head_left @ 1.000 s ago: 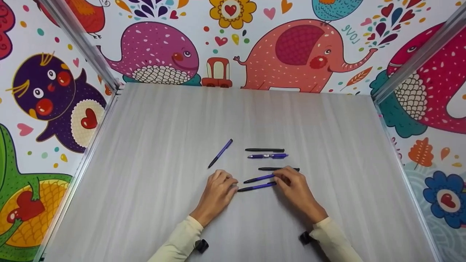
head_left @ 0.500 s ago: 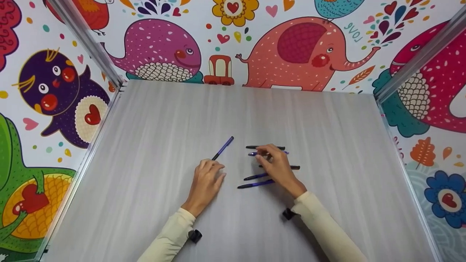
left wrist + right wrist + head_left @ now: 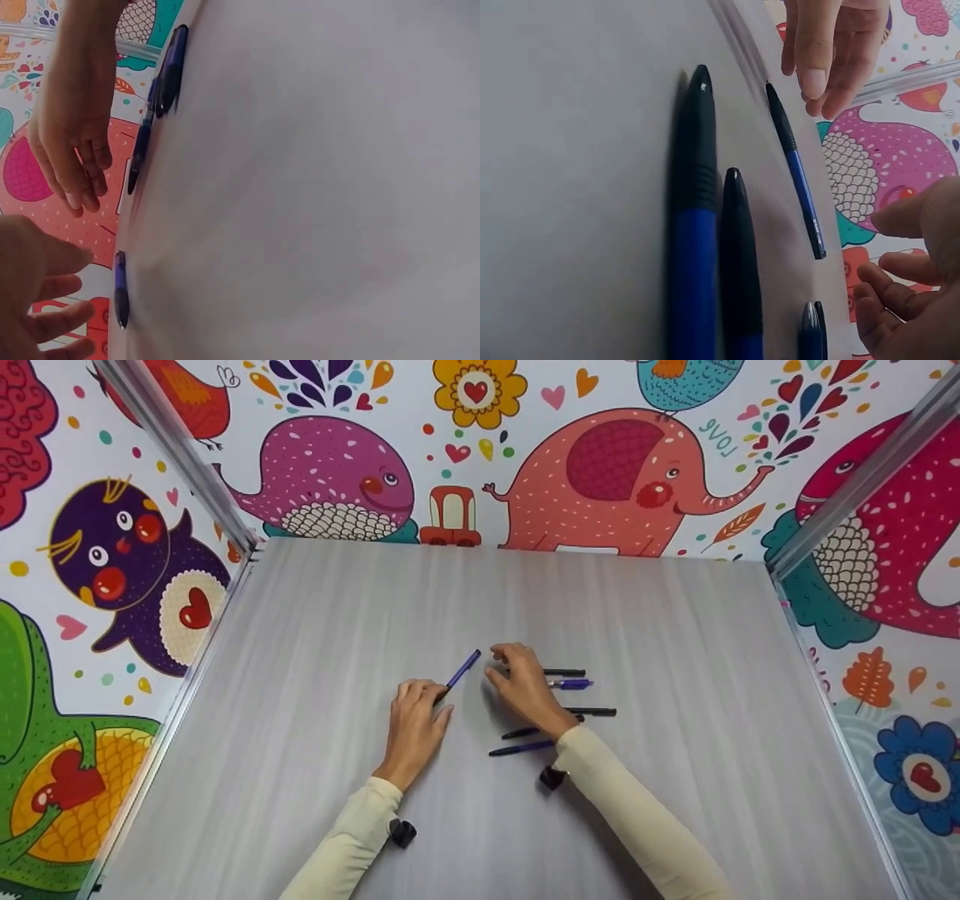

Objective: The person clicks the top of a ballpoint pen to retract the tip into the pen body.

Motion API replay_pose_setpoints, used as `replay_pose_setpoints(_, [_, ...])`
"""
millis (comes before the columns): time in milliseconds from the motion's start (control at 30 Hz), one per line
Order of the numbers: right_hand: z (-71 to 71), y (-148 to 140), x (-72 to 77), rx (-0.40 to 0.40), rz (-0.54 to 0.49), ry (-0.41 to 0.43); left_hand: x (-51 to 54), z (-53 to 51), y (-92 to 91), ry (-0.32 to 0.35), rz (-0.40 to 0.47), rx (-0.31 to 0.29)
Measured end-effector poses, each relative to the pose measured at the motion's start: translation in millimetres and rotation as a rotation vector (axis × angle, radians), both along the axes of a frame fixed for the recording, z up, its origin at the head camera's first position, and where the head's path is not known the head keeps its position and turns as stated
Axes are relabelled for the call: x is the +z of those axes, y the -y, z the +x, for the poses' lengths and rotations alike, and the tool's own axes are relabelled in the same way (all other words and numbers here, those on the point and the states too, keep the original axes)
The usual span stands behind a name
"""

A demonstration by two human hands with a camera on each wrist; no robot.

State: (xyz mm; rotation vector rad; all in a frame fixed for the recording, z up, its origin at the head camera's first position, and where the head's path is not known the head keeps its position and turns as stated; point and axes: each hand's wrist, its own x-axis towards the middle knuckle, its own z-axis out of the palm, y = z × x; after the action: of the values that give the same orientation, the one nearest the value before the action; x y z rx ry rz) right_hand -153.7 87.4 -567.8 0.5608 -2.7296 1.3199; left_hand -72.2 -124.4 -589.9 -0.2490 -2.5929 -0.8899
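Observation:
A blue pen with a black grip (image 3: 463,669) lies slanted on the table. My left hand (image 3: 411,727) hovers at its lower end, hiding the tip in the head view; its fingers hold nothing. To the pen's right, my right hand (image 3: 525,686) is over the table with thumb and fingers spread apart. Beneath and beside that hand lie a black pen (image 3: 566,672), a blue-violet pen (image 3: 575,685) and another black pen (image 3: 598,711). Nearer me are two more blue pens, an upper one (image 3: 521,732) and a lower one (image 3: 517,749), partly covered by the right wrist and sleeve.
The grey wood-grain table (image 3: 360,607) has metal edge rails (image 3: 176,720) at its sides. Walls printed with cartoon animals (image 3: 592,487) stand behind and beside it. A black wrist camera (image 3: 553,778) sits by the right cuff, another (image 3: 403,833) by the left.
My right hand has left the lower blue pens and moved up and left across the row towards the slanted pen. My left hand has moved up and left to the slanted pen's lower end.

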Motion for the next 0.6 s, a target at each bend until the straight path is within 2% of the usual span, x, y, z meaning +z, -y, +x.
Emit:
replay_pose_setpoints(133, [-11.3, 9, -4.7, -0.009, 0.028, -0.030, -3.9, -5.8, 3.0, -0.017, -0.025, 0.033])
replay_pose_setpoints(267, [-18.5, 13, -9.8, -0.025, 0.041, -0.015, -7.6, -8.5, 5.4, -0.016, -0.059, 0.057])
replay_pose_setpoints(600, [-25.7, 19, -21.4, -0.044, 0.126, 0.006, -11.8, -12.0, 6.6, 0.017, -0.121, 0.078])
